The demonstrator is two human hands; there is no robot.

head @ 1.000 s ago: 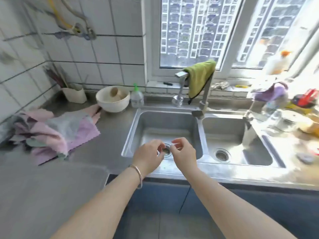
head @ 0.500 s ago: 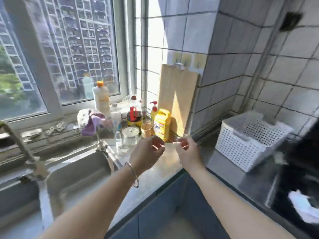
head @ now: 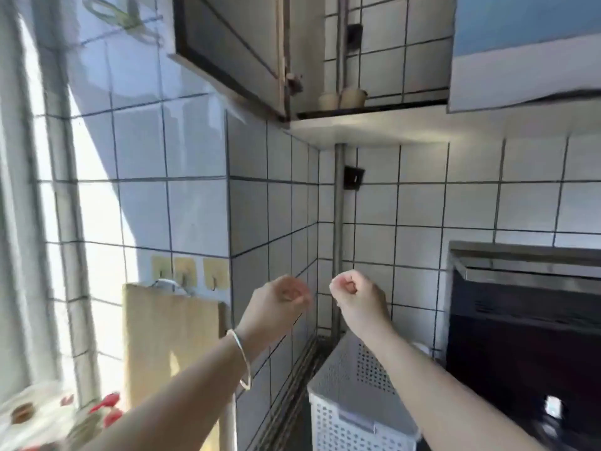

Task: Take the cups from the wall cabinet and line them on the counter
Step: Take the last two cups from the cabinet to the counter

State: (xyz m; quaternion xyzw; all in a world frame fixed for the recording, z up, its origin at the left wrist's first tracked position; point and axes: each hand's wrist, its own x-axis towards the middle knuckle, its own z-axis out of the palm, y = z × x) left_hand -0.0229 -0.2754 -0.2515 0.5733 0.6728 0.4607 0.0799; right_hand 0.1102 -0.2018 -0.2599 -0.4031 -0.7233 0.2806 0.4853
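Note:
The wall cabinet [head: 374,125] hangs in the tiled corner at the top, its door [head: 234,50] swung open to the left. On its bottom shelf, two cream cups [head: 343,98] stand side by side near the left edge. My left hand [head: 279,301], with a bangle on the wrist, and my right hand [head: 354,292] are raised well below the cabinet, close together. Both are curled into loose fists with nothing in them.
A wooden cutting board [head: 169,346] hangs from wall hooks at the left. A white perforated basket [head: 354,395] sits in the corner below my hands. A dark appliance [head: 523,320] stands at the right. A blue and white hood [head: 523,50] juts out beside the cabinet.
The view has swung from the sink, past the windowsill, up to the corner wall cabinet. My hands stayed close together and rose with the view, fingers now curled in.

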